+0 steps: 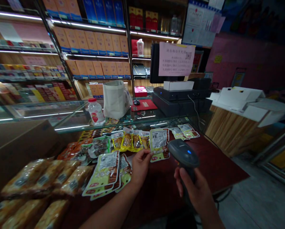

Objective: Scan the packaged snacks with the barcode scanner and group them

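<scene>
My right hand (192, 184) is wrapped around the handle of a dark grey barcode scanner (184, 152), whose top shows a lit blue light. With thumb and fingers together, my left hand (142, 163) pinches the lower left edge of a green and white snack packet (159, 143). The scanner's head is just right of that packet, apart from it. Left of my left hand lies a stack of similar snack packets (105, 171). Two more packets (189, 130) rest near the table's back right. Yellow-edged packets of browned food (128, 141) lie behind my left hand.
Wrapped pastry-like blocks (47, 175) and a cardboard box (18, 140) take up the left. Along the back runs a glass counter (142, 121) with a white bag (115, 98), a red-capped bottle (96, 113) and a monitor (155, 63). A cable (196, 109) hangs at the right.
</scene>
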Demonstrator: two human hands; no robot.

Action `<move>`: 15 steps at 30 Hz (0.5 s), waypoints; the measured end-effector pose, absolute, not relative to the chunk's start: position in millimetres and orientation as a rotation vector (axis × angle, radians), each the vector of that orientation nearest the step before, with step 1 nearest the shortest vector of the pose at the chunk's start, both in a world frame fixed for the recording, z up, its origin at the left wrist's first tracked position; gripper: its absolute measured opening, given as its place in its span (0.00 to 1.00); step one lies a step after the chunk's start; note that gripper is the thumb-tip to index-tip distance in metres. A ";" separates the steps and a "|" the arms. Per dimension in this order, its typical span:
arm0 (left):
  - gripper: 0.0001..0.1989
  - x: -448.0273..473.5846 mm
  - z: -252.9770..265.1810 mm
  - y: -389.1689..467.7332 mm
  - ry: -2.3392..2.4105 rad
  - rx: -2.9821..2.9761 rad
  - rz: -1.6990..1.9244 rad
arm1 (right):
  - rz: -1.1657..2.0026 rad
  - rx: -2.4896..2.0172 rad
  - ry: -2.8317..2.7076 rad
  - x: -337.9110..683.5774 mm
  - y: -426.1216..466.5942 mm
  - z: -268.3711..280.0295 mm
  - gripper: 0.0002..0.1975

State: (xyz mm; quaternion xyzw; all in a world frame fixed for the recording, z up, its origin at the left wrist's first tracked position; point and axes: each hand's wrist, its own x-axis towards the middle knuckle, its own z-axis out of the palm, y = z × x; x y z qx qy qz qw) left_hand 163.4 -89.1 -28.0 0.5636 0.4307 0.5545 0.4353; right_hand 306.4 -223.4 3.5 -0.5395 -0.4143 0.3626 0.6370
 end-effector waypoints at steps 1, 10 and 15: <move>0.09 163.0 -27.6 -88.8 1.079 1.412 1.388 | 0.833 -1.243 -0.955 303.7 -226.2 6.1 0.20; 0.07 162.2 -27.9 -89.4 1.096 1.489 1.403 | 0.855 -1.310 -0.982 295.3 -233.1 17.1 0.22; 0.07 161.6 -28.9 -89.3 1.095 1.501 1.403 | 0.853 -1.302 -0.970 294.0 -233.1 15.9 0.22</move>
